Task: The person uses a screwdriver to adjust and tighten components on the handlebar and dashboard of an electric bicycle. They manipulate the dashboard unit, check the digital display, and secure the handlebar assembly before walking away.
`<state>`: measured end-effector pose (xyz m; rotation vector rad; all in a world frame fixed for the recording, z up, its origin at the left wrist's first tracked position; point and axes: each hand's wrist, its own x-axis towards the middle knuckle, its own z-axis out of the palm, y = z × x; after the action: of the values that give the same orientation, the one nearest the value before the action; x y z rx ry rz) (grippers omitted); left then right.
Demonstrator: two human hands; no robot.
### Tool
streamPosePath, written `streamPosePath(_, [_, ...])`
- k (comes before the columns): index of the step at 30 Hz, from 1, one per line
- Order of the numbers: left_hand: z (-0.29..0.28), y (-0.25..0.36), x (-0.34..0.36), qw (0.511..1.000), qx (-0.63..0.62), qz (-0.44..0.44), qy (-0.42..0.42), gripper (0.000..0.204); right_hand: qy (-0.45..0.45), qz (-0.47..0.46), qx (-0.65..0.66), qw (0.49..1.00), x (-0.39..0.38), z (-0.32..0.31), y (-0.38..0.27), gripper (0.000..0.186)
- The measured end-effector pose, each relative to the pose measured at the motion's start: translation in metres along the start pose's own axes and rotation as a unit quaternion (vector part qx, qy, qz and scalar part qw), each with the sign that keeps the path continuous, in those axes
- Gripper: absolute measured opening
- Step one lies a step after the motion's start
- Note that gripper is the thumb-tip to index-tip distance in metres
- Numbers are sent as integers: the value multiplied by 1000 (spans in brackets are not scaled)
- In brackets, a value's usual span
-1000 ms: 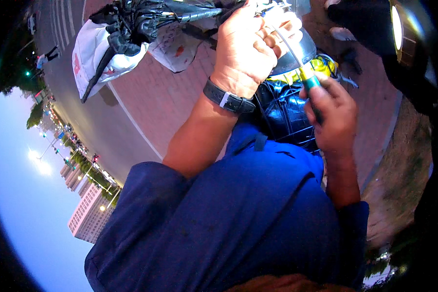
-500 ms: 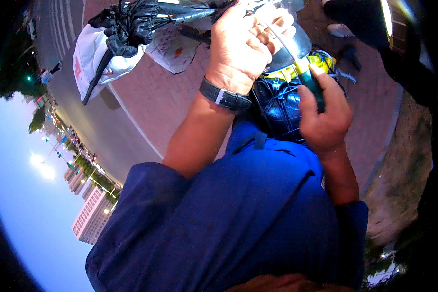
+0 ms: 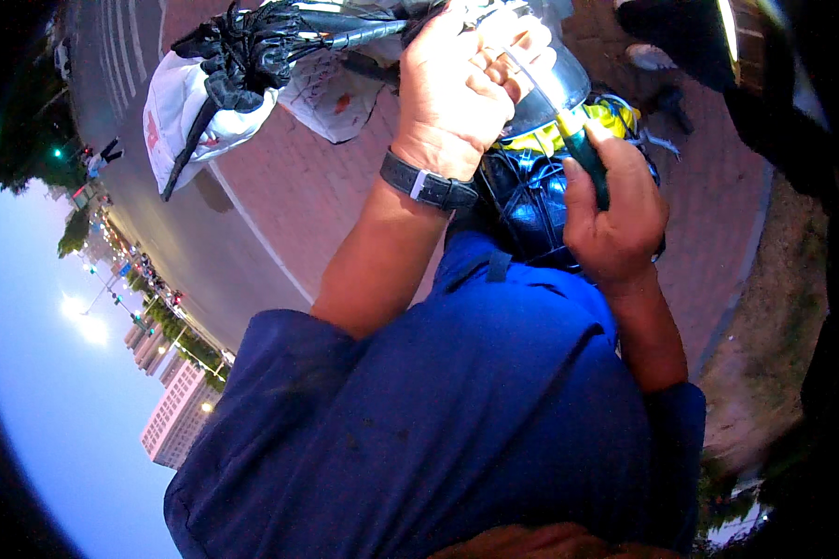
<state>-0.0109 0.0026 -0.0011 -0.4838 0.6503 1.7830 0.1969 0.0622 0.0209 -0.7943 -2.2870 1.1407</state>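
Right hand [image 3: 615,210] has its fingers wrapped tight round the dark green handle of a screwdriver [image 3: 583,154], thin shaft running up from the fist toward the left hand [image 3: 461,88]. Left one is curled over a shiny grey part [image 3: 555,88] just past the shaft tip, fingers bent shut around it. Black wristband [image 3: 427,186] below that hand, folded black umbrella [image 3: 252,47] off beyond its knuckles

A slim screwdriver with a dark green handle and a thin metal shaft [image 3: 569,121] slants up and leftward, its tip hidden at a rounded grey metal housing [image 3: 550,88], which sits above a glossy black padded part [image 3: 522,200] and yellow fabric [image 3: 615,116].
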Motion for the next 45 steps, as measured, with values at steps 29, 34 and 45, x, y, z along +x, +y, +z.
streamPosePath(29, [1,-5,-3,994,90,65,24,21,-5,94,108,990,-8,0,-7,41])
streamPosePath(34, [-6,-4,2,994,4,43,-104,23,-117,323,334,878,10,-12,-5,25])
streamPosePath(45, [-4,-3,-1,997,46,47,-40,18,8,84,82,993,-8,2,-4,37])
